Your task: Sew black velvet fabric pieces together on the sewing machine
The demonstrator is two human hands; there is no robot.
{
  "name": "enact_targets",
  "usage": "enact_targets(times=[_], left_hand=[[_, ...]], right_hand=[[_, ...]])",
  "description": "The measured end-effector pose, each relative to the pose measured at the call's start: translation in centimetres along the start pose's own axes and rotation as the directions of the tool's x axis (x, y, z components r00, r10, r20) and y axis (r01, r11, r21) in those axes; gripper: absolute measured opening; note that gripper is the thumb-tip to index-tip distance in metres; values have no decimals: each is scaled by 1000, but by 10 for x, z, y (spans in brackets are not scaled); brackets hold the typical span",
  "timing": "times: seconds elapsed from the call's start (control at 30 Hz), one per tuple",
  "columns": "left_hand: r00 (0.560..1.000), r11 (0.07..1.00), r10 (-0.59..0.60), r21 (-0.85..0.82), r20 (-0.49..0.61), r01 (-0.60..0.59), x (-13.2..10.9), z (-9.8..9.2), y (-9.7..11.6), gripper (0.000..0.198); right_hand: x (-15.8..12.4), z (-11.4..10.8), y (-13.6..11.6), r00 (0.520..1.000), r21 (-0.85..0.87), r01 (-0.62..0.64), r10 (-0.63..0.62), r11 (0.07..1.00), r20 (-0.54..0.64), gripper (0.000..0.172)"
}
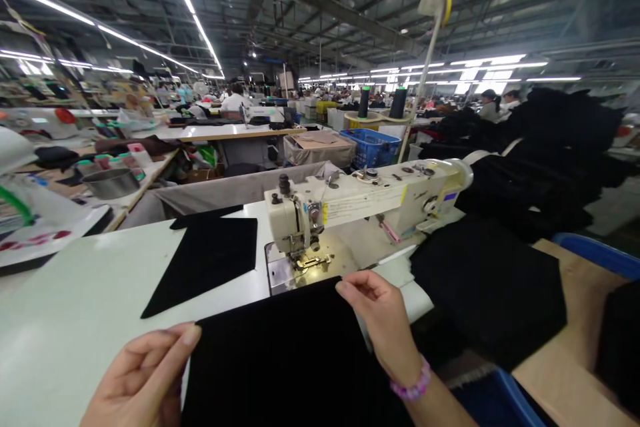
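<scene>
A black fabric panel is stretched between both hands in front of the sewing machine. My left hand pinches its far left corner between thumb and finger. At the far right corner, my right hand, with a beaded bracelet at the wrist, pinches the same panel. The panel's far edge lies just short of the machine's metal needle plate, with the presser foot behind it. Another cut piece of black fabric lies flat on the white table to the left of the machine head.
The white table extends left. Black fabric is stacked at the right beside a wooden board, with a blue bin below. Two thread cones stand behind the machine near a blue basket. Other people work farther back.
</scene>
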State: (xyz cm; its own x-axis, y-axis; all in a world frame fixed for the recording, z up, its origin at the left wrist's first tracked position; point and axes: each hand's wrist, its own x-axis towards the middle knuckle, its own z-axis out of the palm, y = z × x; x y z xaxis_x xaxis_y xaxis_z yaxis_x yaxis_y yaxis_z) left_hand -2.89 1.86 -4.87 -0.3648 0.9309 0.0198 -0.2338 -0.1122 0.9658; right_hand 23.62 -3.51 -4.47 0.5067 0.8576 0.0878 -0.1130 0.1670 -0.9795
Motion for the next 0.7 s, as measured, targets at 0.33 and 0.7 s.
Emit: enact_targets(times=[0.33, 0.7], left_hand=[[996, 991, 86, 97, 20, -87, -1, -2, -8, 31], [739, 703, -46, 547, 673, -454, 62, 67, 75, 29]], right_hand=[[6, 0, 7, 998, -1, 66, -66, 998, -4, 35], [-51, -10, 24, 829, 127, -472, 391, 872, 401, 26]])
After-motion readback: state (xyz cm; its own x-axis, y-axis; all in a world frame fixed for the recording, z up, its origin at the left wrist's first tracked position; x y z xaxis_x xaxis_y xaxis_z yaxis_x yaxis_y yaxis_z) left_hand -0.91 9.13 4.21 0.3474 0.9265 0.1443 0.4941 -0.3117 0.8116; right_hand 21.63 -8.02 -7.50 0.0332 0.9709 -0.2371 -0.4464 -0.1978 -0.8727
